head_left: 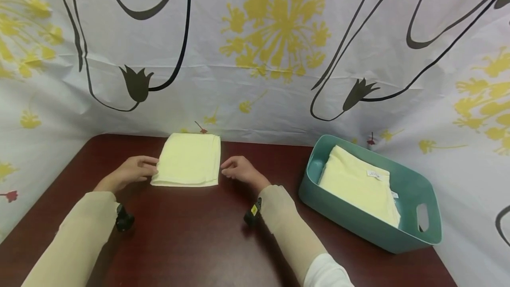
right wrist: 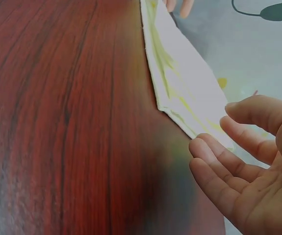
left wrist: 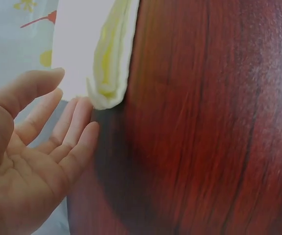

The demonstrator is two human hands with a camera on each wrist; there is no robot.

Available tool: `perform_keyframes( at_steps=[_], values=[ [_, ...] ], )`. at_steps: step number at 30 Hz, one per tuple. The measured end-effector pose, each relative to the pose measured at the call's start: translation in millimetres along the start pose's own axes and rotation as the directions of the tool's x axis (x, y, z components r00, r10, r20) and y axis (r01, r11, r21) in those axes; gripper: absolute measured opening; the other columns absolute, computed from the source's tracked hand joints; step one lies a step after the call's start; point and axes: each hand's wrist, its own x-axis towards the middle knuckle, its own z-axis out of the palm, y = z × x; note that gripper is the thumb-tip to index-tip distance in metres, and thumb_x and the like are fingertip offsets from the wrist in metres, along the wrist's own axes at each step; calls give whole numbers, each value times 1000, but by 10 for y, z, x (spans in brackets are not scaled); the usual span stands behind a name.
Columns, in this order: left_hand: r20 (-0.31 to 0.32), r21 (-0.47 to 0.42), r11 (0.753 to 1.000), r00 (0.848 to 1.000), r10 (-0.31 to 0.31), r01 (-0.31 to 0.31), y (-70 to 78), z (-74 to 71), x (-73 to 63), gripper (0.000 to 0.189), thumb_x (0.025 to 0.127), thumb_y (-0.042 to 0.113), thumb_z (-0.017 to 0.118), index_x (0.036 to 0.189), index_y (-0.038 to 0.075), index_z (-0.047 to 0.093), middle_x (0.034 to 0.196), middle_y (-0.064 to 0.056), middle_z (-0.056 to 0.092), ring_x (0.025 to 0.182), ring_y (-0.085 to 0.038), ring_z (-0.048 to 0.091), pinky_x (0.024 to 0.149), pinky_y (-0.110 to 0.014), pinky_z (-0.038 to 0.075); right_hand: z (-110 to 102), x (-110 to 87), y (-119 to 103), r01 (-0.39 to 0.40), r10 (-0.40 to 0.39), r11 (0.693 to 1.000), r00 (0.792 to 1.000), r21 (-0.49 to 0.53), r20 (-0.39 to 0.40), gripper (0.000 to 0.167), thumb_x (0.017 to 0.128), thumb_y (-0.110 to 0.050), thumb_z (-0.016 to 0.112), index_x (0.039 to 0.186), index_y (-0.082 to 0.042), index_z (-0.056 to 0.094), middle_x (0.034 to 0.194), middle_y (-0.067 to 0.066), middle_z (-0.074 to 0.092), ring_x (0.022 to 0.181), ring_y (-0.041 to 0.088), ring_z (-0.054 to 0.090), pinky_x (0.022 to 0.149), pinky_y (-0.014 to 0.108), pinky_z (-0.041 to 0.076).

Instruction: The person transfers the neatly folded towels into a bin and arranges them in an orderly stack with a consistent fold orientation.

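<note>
A pale yellow folded cloth (head_left: 187,158) lies flat near the back edge of the dark red-brown table (head_left: 191,234). At its left edge is my left hand (head_left: 135,171), fingertips against or very close to the fabric. My right hand (head_left: 241,169) is by the right edge, with a narrow gap in the head view. In the left wrist view the fingers (left wrist: 77,125) are loosely extended beside layered folds of the cloth (left wrist: 112,63). The right wrist view shows relaxed fingers (right wrist: 224,166) near a cloth corner, with nothing pinched.
To the right stands a teal plastic basket (head_left: 358,223) with a cut-out handle. Inside it lies more folded pale yellow cloth (head_left: 354,185) with a white label (head_left: 374,175). A white flower-printed curtain (head_left: 255,114) hangs right behind the table.
</note>
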Motion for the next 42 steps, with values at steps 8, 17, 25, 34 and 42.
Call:
perform_keyframes(
  at_steps=[8,17,25,34,42],
  values=[
    [-39,-23,998,998,-57,56,-65,80,25,58,86,14,62,132,-11,36,124,-34,45,108,-40,50,90,-50,40,128,71,50,-25,25,1000,999,-1,-24,19,85,-6,63,102,3,65,83,9,62,79,32,59,65,32,50],
    [-85,-23,999,995,-50,48,-90,129,101,57,86,14,62,132,-11,38,125,-34,41,109,-40,47,87,-45,44,213,134,-9,-38,34,998,996,-41,-81,19,83,-9,64,99,1,67,91,10,63,74,17,56,62,27,46],
    [-116,-84,996,992,-46,36,-82,187,165,57,87,18,63,132,-9,40,123,-31,41,104,-36,49,82,-37,46,280,240,-33,-73,75,997,992,32,-97,19,82,-12,66,97,0,67,86,7,61,74,19,56,62,27,46],
    [-197,-66,997,980,-42,29,-23,296,198,51,83,13,66,126,-7,45,115,-27,43,96,-33,49,77,-36,45,394,305,-127,-119,120,993,967,16,-226,28,79,-31,72,80,-3,68,76,3,59,65,16,51,59,27,43],
    [-242,-62,998,970,-14,-2,37,350,142,44,80,5,63,119,-8,48,100,-17,41,85,-25,38,66,-30,37,586,398,-155,-220,159,961,936,-168,-314,23,75,-18,77,83,-9,58,79,2,54,71,18,50,64,28,43]
  ],
)
